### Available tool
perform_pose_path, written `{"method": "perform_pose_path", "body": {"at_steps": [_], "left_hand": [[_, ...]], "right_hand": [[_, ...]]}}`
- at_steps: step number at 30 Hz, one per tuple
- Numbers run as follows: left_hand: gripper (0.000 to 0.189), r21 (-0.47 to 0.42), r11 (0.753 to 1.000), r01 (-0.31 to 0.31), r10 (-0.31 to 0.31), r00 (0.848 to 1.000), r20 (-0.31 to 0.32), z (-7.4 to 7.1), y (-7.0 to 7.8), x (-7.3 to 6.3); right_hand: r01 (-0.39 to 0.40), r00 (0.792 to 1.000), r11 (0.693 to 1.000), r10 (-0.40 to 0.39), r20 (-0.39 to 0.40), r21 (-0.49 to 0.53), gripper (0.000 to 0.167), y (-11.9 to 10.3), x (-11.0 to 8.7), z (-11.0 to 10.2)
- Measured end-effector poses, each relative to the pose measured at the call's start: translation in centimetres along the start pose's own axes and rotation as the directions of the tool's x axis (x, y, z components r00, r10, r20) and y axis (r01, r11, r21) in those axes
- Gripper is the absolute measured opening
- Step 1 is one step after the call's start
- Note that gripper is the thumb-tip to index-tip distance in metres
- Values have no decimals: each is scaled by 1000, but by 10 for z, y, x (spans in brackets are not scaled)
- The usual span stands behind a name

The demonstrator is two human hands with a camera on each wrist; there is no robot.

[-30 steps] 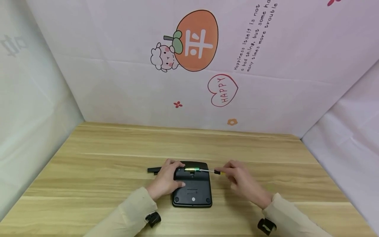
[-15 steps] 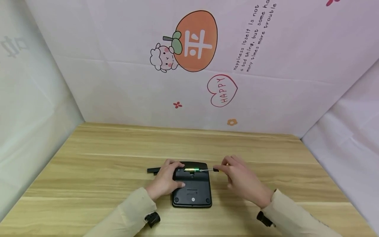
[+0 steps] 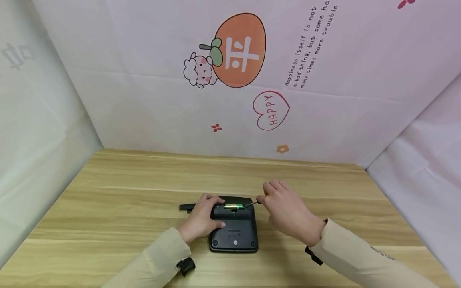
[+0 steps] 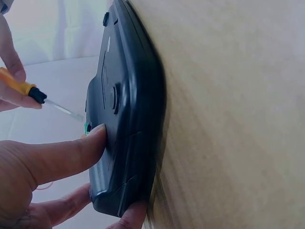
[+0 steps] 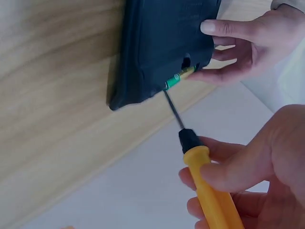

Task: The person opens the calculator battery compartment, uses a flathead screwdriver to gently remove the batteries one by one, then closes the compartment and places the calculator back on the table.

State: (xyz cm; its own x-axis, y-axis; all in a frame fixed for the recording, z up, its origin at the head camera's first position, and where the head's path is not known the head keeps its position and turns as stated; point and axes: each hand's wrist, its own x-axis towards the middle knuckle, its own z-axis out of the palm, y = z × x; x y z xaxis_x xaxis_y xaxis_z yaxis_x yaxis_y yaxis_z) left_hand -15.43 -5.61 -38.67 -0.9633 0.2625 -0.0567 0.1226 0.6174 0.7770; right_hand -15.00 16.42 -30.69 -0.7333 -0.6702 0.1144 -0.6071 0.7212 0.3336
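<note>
A black desk calculator lies face down, its battery compartment uncovered. A green and gold battery sits in that compartment. My left hand grips the calculator's left side, with the thumb on its back and the other fingers around the far edge. In my right hand is a screwdriver with a yellow handle and black collar, held between thumb and fingers. Its metal shaft slants to the green end of the battery, the tip right at that end in the right wrist view.
A narrow black strip lies on the wooden table left of the calculator, partly behind my left hand. A white printed cloth hangs behind the table, with plain white cloth at both sides.
My right hand has moved up and slightly left and turned, so the screwdriver now tilts more steeply at the battery's end. The left hand, calculator and battery have stayed put.
</note>
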Motion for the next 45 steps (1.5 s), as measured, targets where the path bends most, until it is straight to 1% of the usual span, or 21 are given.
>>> {"method": "perform_pose_path", "body": {"at_steps": [5,10,18,21,23,25,27,28,31,34,40,42,45], "left_hand": [[53,2,1000,-2,2,1000,-7,-1,0,1],[52,3,1000,0,0,1000,-5,-1,0,1],[52,5,1000,-11,11,1000,-5,-1,-2,2],[52,11,1000,-4,4,1000,0,-1,-2,2],[52,13,1000,-1,1,1000,2,-1,-2,1],[52,20,1000,-2,2,1000,-1,-1,-2,1],[52,25,1000,-4,4,1000,-4,-1,-2,1],[52,26,1000,-3,3,1000,-4,-1,-2,1],[53,31,1000,0,0,1000,-1,-1,-2,0],[53,37,999,-1,1,1000,4,-1,-1,0],[53,31,999,-10,10,1000,9,0,-1,-1],[53,34,999,-14,13,1000,8,0,1,-1],[54,39,999,-3,2,1000,21,2,5,-2]], "right_hand": [[0,1000,1000,0,-29,16,38,0,-1,3],[5,1000,1000,-6,-20,-6,33,-4,3,3],[29,999,996,-32,-33,-90,18,-11,9,2],[30,999,990,-35,-32,-137,15,-13,9,5],[26,999,988,-31,-34,-150,16,-14,7,7],[5,999,994,-9,-39,-105,22,-14,5,11],[-37,998,999,37,-47,-6,29,-13,0,16],[-63,997,996,65,-49,56,34,-12,-2,19],[-131,988,966,147,-56,224,49,-8,-11,31],[-175,977,931,204,-59,320,59,-4,-18,43],[-190,961,880,258,-101,435,67,0,-31,62],[-156,959,883,243,-147,442,67,0,-33,67],[-151,956,884,245,-163,443,66,-1,-36,71]]}}
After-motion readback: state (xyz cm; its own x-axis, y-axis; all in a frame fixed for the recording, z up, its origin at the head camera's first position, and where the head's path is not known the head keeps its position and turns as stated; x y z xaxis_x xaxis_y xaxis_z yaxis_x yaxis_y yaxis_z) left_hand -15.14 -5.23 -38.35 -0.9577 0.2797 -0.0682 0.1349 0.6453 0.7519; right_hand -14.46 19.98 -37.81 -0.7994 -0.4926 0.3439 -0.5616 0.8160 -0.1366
